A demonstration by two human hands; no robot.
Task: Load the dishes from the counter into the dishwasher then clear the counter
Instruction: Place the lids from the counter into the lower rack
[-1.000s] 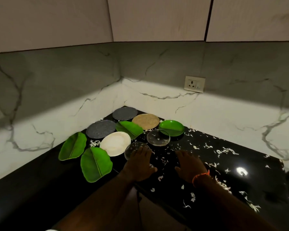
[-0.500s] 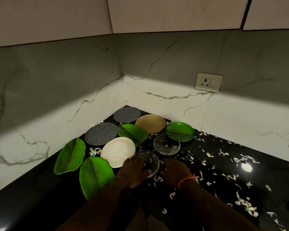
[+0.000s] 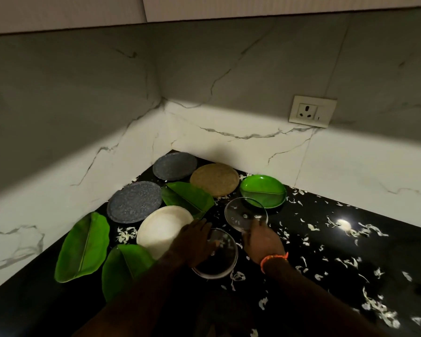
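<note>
Left hand (image 3: 195, 240) rests flat on near glass plate (image 3: 220, 260); right hand (image 3: 261, 239) pinches farther one (image 3: 241, 215).

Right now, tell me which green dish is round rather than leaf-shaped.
The round green plate at the right end of the group, beside the tan plate. It has a raised rim and a centre divider; the other three green dishes are pointed leaf shapes.

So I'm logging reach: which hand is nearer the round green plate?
Right. The right hand sits just below the round green plate; the left hand lies farther left, on a glass plate.
</note>
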